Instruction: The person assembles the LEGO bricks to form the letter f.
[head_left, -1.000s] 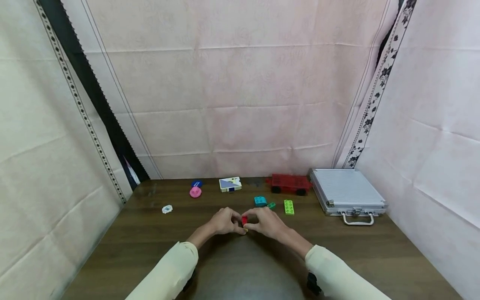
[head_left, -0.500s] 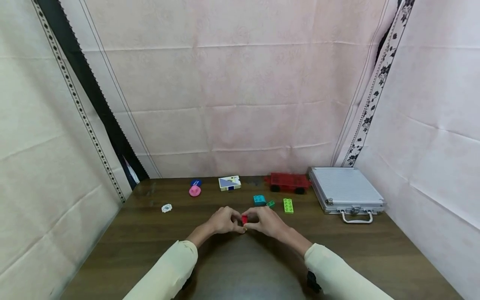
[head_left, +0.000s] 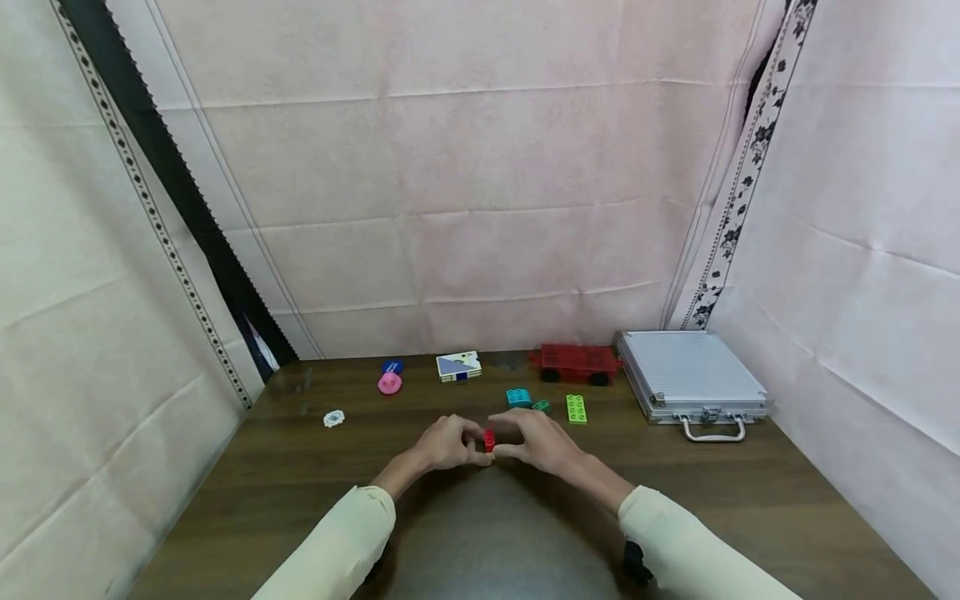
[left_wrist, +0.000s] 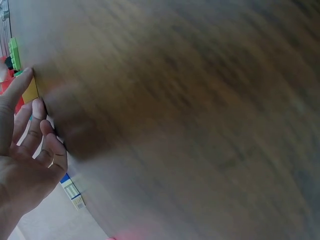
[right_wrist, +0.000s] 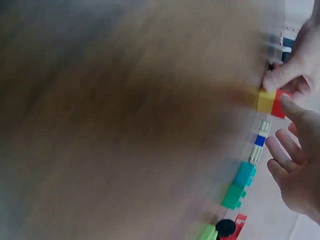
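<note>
2 pale cream long sleeves [head_left: 345, 533]; bare hands [head_left: 450, 443].

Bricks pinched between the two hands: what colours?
One yellow brick joined to one red brick; clearest in the right wrist view.

No text, label, brand, number or sign can be read in any view. The small card box [head_left: 459, 367] at the far edge of the table, just above the middle of the head view, shows blue and yellow printed shapes, but any lettering is too small to make out.
</note>
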